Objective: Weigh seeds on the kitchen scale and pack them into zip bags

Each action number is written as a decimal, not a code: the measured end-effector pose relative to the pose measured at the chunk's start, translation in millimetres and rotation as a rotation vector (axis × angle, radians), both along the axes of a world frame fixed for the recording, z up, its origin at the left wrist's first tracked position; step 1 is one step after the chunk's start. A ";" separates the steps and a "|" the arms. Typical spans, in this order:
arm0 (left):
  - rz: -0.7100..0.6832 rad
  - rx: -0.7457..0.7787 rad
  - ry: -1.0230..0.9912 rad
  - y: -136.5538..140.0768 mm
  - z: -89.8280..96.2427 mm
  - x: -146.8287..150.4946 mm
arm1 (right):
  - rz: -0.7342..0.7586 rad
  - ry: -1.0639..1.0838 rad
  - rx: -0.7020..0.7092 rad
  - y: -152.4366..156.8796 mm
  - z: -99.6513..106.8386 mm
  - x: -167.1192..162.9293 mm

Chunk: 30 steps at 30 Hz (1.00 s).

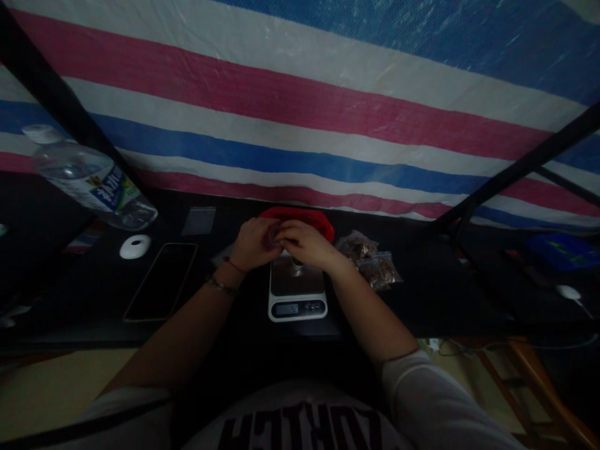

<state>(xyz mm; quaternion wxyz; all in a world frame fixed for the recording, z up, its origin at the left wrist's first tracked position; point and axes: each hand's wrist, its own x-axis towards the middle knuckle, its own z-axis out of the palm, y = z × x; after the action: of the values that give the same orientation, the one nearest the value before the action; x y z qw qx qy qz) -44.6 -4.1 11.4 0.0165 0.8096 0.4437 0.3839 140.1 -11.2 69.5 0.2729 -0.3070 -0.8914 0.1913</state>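
My left hand (255, 242) and my right hand (304, 242) meet over the back of a white digital kitchen scale (297, 284). Between their fingers is a small clear plastic bag (273, 234), dim and partly hidden, with red showing through it. Both hands have their fingers closed on it. A small pale object (297, 265) shows on the scale plate under my right hand; its kind is unclear. Just behind the hands lies a red container or bag (309, 215), its contents hidden. Small zip bags filled with brown bits (375, 269) are piled right of my right wrist.
An unfilled zip bag (199, 220) lies left of the hands. Further left are a phone (162, 281), a white rounded device (135, 247) and a clear plastic bottle (96, 178). Striped sheeting (300, 112) hangs behind the black table, and a dark frame bar (506, 178) slants at right.
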 end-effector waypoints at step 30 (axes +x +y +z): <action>0.003 -0.211 0.014 4.9 -2.2 -14.5 | -0.348 -0.280 -0.091 23.5 -47.9 79.3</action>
<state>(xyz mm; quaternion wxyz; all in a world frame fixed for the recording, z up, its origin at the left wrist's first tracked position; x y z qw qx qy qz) -59.1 0.8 9.1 0.0977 0.8054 0.4830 0.3294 219.4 12.4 21.6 0.1611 -0.4917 -0.8447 0.1370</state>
